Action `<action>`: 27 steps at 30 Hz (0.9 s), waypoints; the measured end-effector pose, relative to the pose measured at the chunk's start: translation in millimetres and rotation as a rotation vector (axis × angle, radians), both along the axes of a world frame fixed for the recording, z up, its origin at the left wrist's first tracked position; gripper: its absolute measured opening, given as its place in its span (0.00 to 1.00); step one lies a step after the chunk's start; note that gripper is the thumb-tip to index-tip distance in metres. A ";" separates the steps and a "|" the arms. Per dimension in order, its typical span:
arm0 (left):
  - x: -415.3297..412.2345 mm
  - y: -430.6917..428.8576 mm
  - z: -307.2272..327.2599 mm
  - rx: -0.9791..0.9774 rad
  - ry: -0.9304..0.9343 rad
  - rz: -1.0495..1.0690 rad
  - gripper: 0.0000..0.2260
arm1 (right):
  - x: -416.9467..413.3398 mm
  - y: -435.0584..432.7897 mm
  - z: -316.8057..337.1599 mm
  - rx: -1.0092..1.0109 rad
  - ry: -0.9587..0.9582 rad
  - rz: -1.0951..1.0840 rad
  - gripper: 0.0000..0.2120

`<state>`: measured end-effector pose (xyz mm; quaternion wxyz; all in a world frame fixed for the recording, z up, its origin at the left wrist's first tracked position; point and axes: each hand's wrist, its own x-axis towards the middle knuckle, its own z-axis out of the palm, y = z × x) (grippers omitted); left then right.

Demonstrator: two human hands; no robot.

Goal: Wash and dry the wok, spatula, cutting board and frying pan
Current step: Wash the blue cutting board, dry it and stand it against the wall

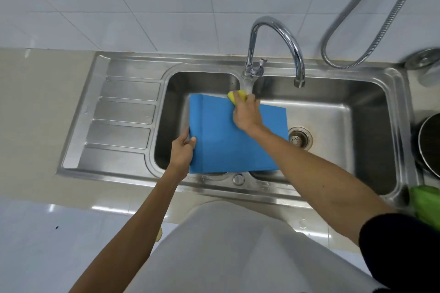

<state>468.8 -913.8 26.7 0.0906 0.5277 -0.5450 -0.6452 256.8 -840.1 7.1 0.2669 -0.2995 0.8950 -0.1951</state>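
A blue cutting board [221,140] lies tilted across the divider of the double steel sink [371,93]. My left hand [182,150] grips the board's left edge near its lower corner. My right hand [246,114] holds a yellow sponge [235,96] and presses it on the board's far edge, just below the tap base. At the right edge of the view a dark pan [429,145] stands on the counter, partly cut off. The wok and the spatula are out of view.
The chrome tap [276,38] arches over the right basin, whose drain strainer [298,138] is uncovered. A ribbed drainboard [123,114] lies to the left. A green cloth [426,204] and a steel lid [423,59] sit at the right. A metal hose [371,19] hangs on the tiled wall.
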 end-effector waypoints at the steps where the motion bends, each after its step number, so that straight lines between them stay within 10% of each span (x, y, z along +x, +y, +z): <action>1: -0.4 2.1 -2.3 -0.013 0.008 0.019 0.19 | 21.4 -3.1 4.4 -0.055 0.029 0.060 0.29; 8: -0.3 16.4 -19.2 0.025 0.050 0.137 0.16 | 90.5 101.4 -16.1 -0.138 -0.025 0.408 0.29; 27: -24.7 28.2 -41.4 0.071 -0.016 0.164 0.16 | -71.5 258.4 11.5 0.077 0.097 -0.204 0.25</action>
